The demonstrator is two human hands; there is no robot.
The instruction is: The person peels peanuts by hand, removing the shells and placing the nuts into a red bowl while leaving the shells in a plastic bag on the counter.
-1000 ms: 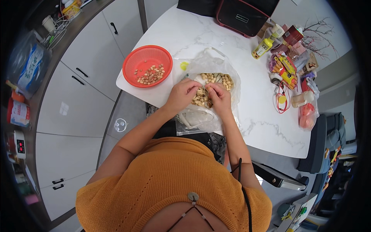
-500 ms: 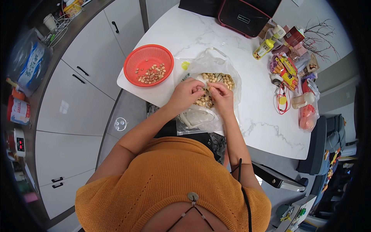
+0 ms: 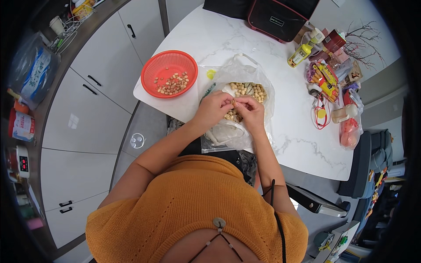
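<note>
1. The left hand (image 3: 213,108) and right hand (image 3: 251,114) meet at the fingertips, thumbs and forefingers pinching one small tan peanut (image 3: 233,101) between them; it is too small to tell whether its shell is cracked.
2. The peanut is above a crinkled, see-through plastic bag (image 3: 245,70), spread open under both hands.
3. Beyond the fingers, inside the bag, lies a heap of unshelled peanuts (image 3: 253,90); nearer the person, partly hidden by the hands, are broken shells (image 3: 232,115).
4. Left of the bag, apart from the hands, stands a round red plastic basket (image 3: 151,65) with loose shelled nuts (image 3: 173,84), pinkish and pale, on its bottom.
5. All this rests on a white marble-patterned table (image 3: 302,127).
6. At the table's far right are a yellow bottle (image 3: 299,55) and colourful snack packets (image 3: 324,79).
</note>
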